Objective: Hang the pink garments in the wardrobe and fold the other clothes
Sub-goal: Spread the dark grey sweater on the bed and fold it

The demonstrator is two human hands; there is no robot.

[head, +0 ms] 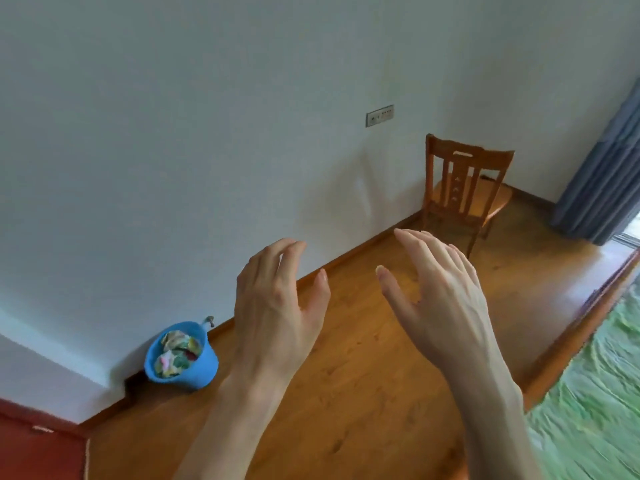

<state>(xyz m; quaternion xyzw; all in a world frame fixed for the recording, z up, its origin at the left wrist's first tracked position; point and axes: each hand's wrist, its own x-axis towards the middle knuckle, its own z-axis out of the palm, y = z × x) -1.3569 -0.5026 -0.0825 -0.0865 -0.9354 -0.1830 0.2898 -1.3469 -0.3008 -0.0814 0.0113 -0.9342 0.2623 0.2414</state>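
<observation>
My left hand (277, 306) and right hand (440, 289) hover empty over the wooden floor (363, 393), fingers loosely spread. Crumpled clothes (178, 355) fill the blue basket (204, 370) beside the wall (173, 133).

Bin (194, 365) left of chair (464, 188)

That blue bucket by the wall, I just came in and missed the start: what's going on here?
Nothing is being handled yet. The left hand and right hand are raised, open and empty, over the wooden floor. The bucket, stuffed with crumpled clothes, sits untouched against the wall. A chair stands in the corner.
</observation>
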